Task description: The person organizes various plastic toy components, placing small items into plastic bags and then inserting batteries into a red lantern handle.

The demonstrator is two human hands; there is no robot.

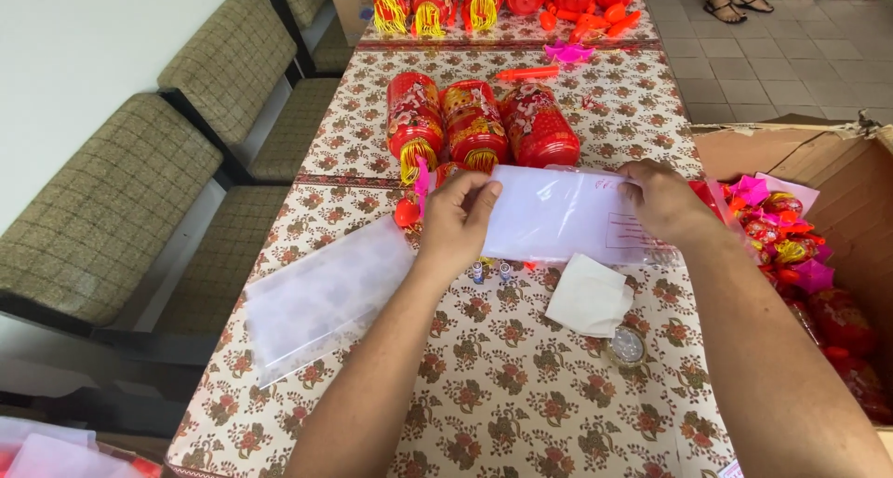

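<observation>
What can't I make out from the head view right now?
- Contents of the clear bag: hidden by glare and both hands, left hand, right hand.
- Small batteries: too small, partly under the left hand.
- Cardboard box: cut off by the right edge.

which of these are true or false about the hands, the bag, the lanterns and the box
1. Both hands hold one clear plastic bag: left hand, right hand. True.
2. Three red lanterns lie on the table just beyond the bag. True.
3. The cardboard box stands on the person's left. False: it is on the right.
4. The roll of tape is in the left hand. False: it lies on the tablecloth.
</observation>
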